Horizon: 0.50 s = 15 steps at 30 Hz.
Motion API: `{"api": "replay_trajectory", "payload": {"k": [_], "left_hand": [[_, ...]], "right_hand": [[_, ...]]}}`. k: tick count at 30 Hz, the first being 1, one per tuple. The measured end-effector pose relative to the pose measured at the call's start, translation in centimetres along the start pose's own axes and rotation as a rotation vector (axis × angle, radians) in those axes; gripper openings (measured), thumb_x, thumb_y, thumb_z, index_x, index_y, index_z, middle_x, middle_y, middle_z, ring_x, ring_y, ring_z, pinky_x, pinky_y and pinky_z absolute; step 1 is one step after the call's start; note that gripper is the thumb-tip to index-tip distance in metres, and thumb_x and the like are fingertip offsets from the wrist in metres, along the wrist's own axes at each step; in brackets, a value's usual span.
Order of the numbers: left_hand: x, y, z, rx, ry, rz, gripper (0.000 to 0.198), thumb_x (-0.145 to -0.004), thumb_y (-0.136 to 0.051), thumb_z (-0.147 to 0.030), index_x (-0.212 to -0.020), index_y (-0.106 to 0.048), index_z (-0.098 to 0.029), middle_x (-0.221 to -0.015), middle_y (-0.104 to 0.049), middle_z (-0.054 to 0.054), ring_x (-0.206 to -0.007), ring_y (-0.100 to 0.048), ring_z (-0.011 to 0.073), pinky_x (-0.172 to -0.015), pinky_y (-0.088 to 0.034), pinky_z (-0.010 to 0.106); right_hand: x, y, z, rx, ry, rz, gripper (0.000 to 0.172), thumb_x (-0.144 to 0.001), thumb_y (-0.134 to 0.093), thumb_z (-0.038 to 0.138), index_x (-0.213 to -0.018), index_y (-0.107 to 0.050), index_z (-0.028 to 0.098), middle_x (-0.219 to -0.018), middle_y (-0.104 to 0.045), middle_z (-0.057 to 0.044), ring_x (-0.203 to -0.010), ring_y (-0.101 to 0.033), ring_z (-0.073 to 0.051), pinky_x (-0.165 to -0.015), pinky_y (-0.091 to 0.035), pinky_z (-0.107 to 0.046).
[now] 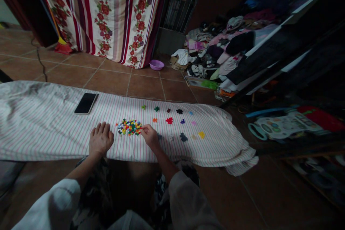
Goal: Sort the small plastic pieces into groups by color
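A mixed pile of small coloured pieces (129, 127) lies on the striped cloth (61, 129), too small to name by kind. At its right edge, my right hand (150, 136) has thumb and fingertips pinched together; whatever they hold cannot be made out. My left hand (101, 138) rests flat on the cloth left of the pile, fingers stretched out. Right of the pile lie several small groups sorted by colour, among them a red group (169, 120), a black group (179, 111), a dark grey group (183, 137) and a yellow group (201, 134). My right hand partly hides a greyish group.
A phone (86, 103) lies on the cloth to the left. Beyond on the tiled floor are a purple basin (156, 65), a floral curtain (118, 18), a red broom (63, 47) and a heap of clothes (215, 48). Dark furniture bars stand at right.
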<state>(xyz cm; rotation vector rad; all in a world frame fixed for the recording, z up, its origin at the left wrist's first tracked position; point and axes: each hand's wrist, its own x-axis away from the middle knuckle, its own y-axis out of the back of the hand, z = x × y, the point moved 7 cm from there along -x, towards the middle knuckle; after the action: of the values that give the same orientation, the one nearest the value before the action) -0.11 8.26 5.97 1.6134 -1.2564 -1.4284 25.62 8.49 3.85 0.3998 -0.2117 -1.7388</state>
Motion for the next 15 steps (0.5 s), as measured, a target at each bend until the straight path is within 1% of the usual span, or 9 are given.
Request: {"api": "replay_trajectory", "payload": {"k": [4, 7, 11, 15], "left_hand": [[0.01, -0.09, 0.02, -0.033, -0.003, -0.008, 0.049, -0.093, -0.037, -0.03, -0.13, -0.061, -0.008, -0.141, -0.059, 0.019, -0.137, -0.049, 0.0343, -0.114, -0.034, 0.05], [0.01, -0.12, 0.04, -0.028, 0.0, -0.011, 0.048, -0.093, -0.038, -0.029, -0.129, -0.061, -0.008, -0.141, -0.059, 0.019, -0.137, -0.049, 0.034, -0.114, -0.034, 0.051], [-0.01, -0.14, 0.11, -0.005, 0.009, -0.013, 0.046, -0.092, -0.041, -0.028, -0.129, -0.062, -0.01, -0.141, -0.06, 0.019, -0.137, -0.05, 0.0335, -0.114, -0.035, 0.051], [0.01, -0.09, 0.05, -0.01, -0.006, -0.03, 0.046, -0.092, -0.041, -0.028, -0.127, -0.063, -0.009, -0.14, -0.06, 0.02, -0.136, -0.051, 0.0337, -0.113, -0.035, 0.051]], "right_hand": [[-0.17, 0.03, 0.0, -0.031, 0.0, -0.022, 0.003, -0.079, -0.06, 0.025, -0.081, -0.059, 0.023, -0.069, -0.07, 0.002, -0.067, -0.07, -0.017, -0.065, -0.055, -0.027], [0.02, -0.13, 0.0, -0.025, 0.006, -0.002, 0.004, -0.078, -0.061, 0.026, -0.079, -0.058, 0.023, -0.067, -0.069, 0.002, -0.065, -0.07, -0.018, -0.062, -0.055, -0.027], [0.18, -0.29, -0.09, -0.004, -0.003, 0.014, 0.005, -0.076, -0.062, 0.024, -0.077, -0.057, 0.024, -0.069, -0.069, 0.001, -0.068, -0.07, -0.018, -0.064, -0.056, -0.027], [-0.38, 0.34, -0.14, 0.032, -0.003, -0.021, 0.007, -0.075, -0.063, 0.025, -0.076, -0.056, 0.024, -0.069, -0.068, 0.002, -0.067, -0.069, -0.017, -0.065, -0.057, -0.027]]}}
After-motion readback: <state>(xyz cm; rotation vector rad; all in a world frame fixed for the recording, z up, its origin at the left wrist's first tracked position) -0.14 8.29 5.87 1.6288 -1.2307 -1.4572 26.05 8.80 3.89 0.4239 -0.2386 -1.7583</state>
